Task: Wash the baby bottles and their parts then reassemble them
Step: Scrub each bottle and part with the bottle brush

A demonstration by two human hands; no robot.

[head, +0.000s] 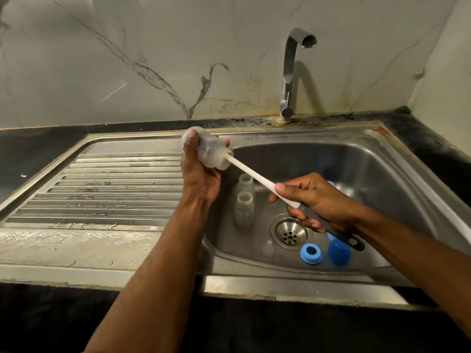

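**Trainee:** Where is the bottle being worked on, and what holds it?

**Technician:** The clear baby bottle (207,151) is gripped in the left hand (197,174), fingers and thumb curled round its body. It is held in the air above the line where the drainboard (102,189) meets the sink basin (369,169). The right hand (313,200) is closed round the bottle brush (257,178) where the white shaft joins the dark grey grip.

**Trainee:** Which way does the bottle lie?

**Technician:** Its long axis runs from upper left to lower right. The base points away toward the wall; the mouth faces the right hand. The brush shaft sits on the same line and enters the mouth. The brush head is inside the bottle, seen only dimly through the wall.

**Trainee:** So what does the next stroke depend on?

**Technician:** In my judgement, on keeping shaft and bottle axis in line. The right hand lies down and right of the mouth, so any push or pull should travel along that diagonal. A tilt off-axis would likely bind the shaft against the neck.

**Trainee:** And the remaining parts?

**Technician:** Two more clear bottles (244,200) stand upright in the basin, left of the drain (289,234). A blue collar ring (311,253) and a blue cap (339,253) rest near the front wall. The tap (290,72) shows no water running.
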